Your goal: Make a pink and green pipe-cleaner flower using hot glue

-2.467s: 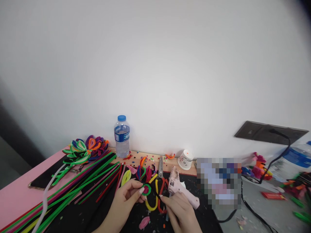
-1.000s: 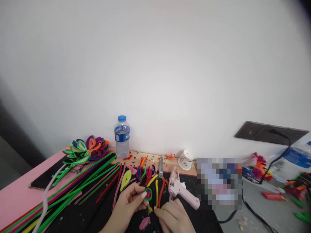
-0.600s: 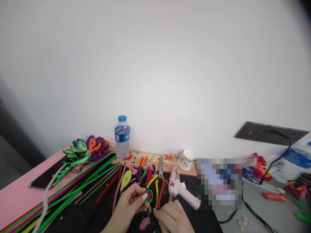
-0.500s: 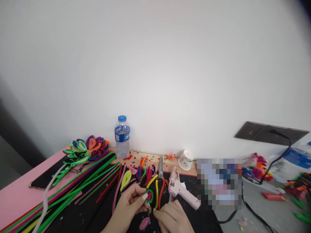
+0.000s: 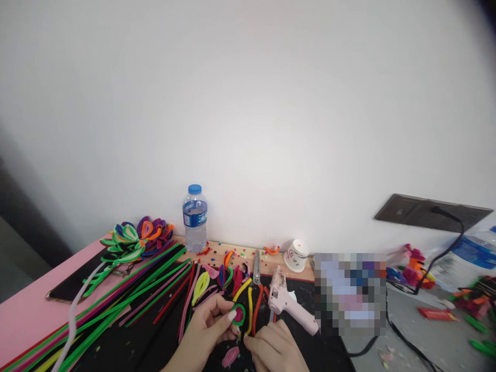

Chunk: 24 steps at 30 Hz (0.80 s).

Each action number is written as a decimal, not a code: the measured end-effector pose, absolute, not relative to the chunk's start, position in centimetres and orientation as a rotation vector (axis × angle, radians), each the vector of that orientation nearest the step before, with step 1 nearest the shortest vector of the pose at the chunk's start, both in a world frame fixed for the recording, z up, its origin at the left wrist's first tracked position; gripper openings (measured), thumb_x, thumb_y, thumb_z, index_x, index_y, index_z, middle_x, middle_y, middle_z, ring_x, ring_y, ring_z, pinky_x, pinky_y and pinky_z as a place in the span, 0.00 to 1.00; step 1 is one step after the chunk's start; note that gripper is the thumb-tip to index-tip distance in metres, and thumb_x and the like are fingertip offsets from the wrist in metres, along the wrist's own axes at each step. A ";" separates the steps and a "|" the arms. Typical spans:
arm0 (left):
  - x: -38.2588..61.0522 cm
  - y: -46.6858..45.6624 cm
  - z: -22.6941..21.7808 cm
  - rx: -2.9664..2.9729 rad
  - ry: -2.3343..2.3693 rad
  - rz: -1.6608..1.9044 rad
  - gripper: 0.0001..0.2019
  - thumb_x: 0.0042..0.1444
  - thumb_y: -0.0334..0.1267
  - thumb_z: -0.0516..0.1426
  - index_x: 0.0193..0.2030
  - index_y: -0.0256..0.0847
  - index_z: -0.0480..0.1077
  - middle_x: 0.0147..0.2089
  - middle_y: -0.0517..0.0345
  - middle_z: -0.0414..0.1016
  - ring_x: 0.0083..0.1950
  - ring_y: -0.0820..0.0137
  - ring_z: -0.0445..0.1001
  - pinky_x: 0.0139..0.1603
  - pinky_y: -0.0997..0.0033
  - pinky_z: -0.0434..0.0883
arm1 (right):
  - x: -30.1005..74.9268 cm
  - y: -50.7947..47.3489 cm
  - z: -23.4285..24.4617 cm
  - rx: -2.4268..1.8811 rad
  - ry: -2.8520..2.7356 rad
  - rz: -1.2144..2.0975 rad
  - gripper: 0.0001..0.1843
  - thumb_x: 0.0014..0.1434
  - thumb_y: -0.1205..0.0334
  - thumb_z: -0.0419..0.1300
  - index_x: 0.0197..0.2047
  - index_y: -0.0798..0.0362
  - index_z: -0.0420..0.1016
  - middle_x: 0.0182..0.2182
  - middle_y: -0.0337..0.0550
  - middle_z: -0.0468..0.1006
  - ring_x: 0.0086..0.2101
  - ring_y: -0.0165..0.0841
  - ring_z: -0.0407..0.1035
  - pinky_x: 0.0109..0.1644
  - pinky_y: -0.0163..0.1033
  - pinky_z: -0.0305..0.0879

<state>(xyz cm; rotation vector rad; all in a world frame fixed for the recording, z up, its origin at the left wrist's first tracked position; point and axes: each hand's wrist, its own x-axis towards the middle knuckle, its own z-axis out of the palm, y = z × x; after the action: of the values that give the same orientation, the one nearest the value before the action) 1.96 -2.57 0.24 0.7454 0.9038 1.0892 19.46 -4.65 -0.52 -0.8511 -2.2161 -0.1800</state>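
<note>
My left hand pinches a small round piece between thumb and fingers. It has a fuzzy green rim around a dark pink middle, like coiled pipe cleaner. Close by on the right, my right hand is curled closed, its fingertips just below the round piece. Whatever those fingers grip is hidden. Beneath the hands lies a pink fuzzy oval on the black mat. Scissors point toward the wall beyond my hands, with yellow and orange curved strips or handles around their lower end.
A pale pink glue gun rests right of my hands, near a white paper cup. Long pipe cleaners and a pipe-cleaner flower lie left. A water bottle stands by the wall. A black cable crosses the right side.
The round piece has tilted very slightly in my left fingers. Otherwise both hands and the things around them look the same.
</note>
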 end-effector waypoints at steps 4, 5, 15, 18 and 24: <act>1.9 -2.6 0.1 0.735 0.902 1.079 0.16 0.39 0.43 0.69 0.25 0.38 0.67 0.21 0.65 0.72 0.23 0.76 0.71 0.26 0.78 0.67 | 19.5 -4.6 -0.5 -0.838 -2.219 -0.171 0.14 0.65 0.70 0.47 0.35 0.53 0.72 0.20 0.39 0.75 0.21 0.30 0.67 0.26 0.35 0.54; 1.9 -2.6 0.0 0.739 0.900 1.073 0.16 0.40 0.43 0.69 0.26 0.38 0.67 0.21 0.65 0.72 0.23 0.76 0.70 0.26 0.78 0.67 | 19.5 -4.6 -0.5 -0.833 -2.220 -0.175 0.14 0.65 0.70 0.47 0.35 0.53 0.72 0.20 0.39 0.75 0.21 0.30 0.67 0.26 0.35 0.53; 1.9 -2.4 -0.8 0.794 0.880 1.038 0.17 0.41 0.45 0.68 0.28 0.38 0.67 0.18 0.67 0.70 0.20 0.77 0.67 0.23 0.78 0.63 | 19.4 -4.6 -0.2 -0.809 -2.204 -0.188 0.14 0.66 0.69 0.46 0.35 0.53 0.72 0.19 0.38 0.75 0.20 0.30 0.66 0.25 0.35 0.52; 1.9 -2.4 -0.8 0.803 0.893 1.033 0.18 0.39 0.46 0.68 0.27 0.38 0.66 0.18 0.68 0.68 0.19 0.77 0.66 0.22 0.78 0.63 | 19.4 -4.6 -0.2 -0.805 -2.207 -0.170 0.14 0.66 0.69 0.47 0.35 0.53 0.72 0.20 0.39 0.76 0.20 0.30 0.67 0.25 0.35 0.53; 1.9 -2.4 -0.9 0.825 0.879 1.033 0.17 0.40 0.46 0.68 0.27 0.39 0.66 0.18 0.70 0.65 0.17 0.78 0.63 0.20 0.78 0.61 | 19.4 -4.7 -0.2 -0.812 -2.206 -0.180 0.14 0.66 0.70 0.47 0.35 0.53 0.72 0.19 0.38 0.75 0.20 0.29 0.66 0.25 0.35 0.54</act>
<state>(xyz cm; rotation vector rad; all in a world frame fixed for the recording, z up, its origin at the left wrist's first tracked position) 1.95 -2.41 -0.94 0.8249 0.8790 1.0333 19.38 -4.66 -0.22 -0.8122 -2.2057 -0.1798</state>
